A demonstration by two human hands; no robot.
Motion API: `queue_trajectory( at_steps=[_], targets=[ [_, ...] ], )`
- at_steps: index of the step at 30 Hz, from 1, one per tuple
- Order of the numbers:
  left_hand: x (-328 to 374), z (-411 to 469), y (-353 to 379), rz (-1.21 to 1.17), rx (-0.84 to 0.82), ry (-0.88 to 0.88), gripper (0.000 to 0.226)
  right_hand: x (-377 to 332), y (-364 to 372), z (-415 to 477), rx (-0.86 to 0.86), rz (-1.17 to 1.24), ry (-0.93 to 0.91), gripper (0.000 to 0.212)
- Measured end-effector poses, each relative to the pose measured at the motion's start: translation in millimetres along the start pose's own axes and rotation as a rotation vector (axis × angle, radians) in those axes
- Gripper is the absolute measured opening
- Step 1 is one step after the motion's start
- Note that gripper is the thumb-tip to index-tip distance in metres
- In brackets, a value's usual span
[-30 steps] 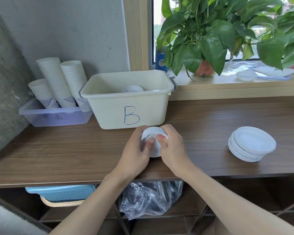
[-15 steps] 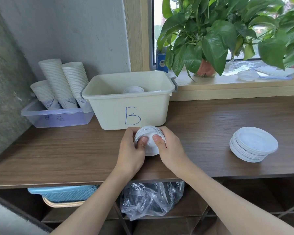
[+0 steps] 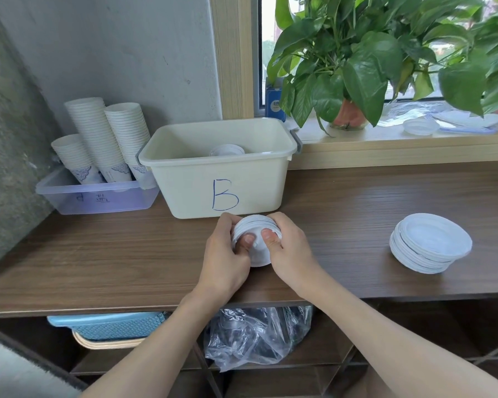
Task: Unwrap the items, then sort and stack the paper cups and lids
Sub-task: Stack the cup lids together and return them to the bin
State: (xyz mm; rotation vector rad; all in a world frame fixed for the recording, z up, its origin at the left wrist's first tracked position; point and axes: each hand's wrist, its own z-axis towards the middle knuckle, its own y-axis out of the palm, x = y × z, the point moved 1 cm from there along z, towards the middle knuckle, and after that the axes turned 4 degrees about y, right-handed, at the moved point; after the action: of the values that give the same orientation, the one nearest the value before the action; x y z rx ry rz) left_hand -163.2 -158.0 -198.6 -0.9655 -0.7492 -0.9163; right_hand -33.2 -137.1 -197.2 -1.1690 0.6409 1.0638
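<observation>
Wooden counter [image 3: 98,254]; left hand [image 3: 224,259] and right hand [image 3: 288,251] clamp lid stack [image 3: 255,239] (axis toward viewer); bin B [image 3: 222,173] just beyond at 12 o'clock.

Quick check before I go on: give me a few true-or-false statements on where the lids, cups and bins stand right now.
1. Both hands hold one small stack of lids in front of the bin marked B. True; left hand and right hand each grip a side.
2. The bin marked B has nothing in it. False; some lids show inside.
3. The paper cups stand stacked in the clear tray left of that bin. True.
4. The loose pile of lids lies on the windowsill. False; it lies on the wooden counter, on the right.
5. A crumpled plastic bag lies on the counter. False; it hangs below it.
</observation>
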Motion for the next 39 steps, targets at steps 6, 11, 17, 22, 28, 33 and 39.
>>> queue_trajectory(
  at_steps=[6, 11, 17, 22, 28, 33, 39],
  targets=[
    [2.2, -1.1, 0.4, 0.05, -0.033, 0.026, 0.023, 0.9, -1.9, -0.7, 0.046, -0.069, 0.002, 0.006],
    [3.6, -0.5, 0.2, 0.042, -0.072, 0.036, 0.02, -0.7, -4.0, -2.0, 0.084, -0.089, -0.007, 0.011],
    [4.7, -0.9, -1.5, -0.046, -0.13, 0.092, 0.025, 2.4, 0.2, 0.4, 0.069, -0.066, -0.034, 0.021],
    [0.2, 2.1, -5.6, -0.083, 0.044, 0.023, 0.011, 0.9, 0.6, -0.1, -0.03, 0.0, -0.06, 0.021],
    [-1.3, 2.6, -1.7, -0.1, -0.012, 0.014, 0.009, 2.7, 0.6, 0.7, -0.004, 0.013, -0.026, 0.033],
    [-2.0, 2.1, -1.5, -0.052, -0.046, 0.032, 0.018, 2.3, -1.9, -0.1, -0.017, -0.031, -0.001, 0.007],
    [-0.7, 0.7, 0.3, 0.065, -0.021, 0.018, 0.02, 3.3, 1.3, 1.4, -0.013, -0.052, -0.005, 0.009]
  ],
)
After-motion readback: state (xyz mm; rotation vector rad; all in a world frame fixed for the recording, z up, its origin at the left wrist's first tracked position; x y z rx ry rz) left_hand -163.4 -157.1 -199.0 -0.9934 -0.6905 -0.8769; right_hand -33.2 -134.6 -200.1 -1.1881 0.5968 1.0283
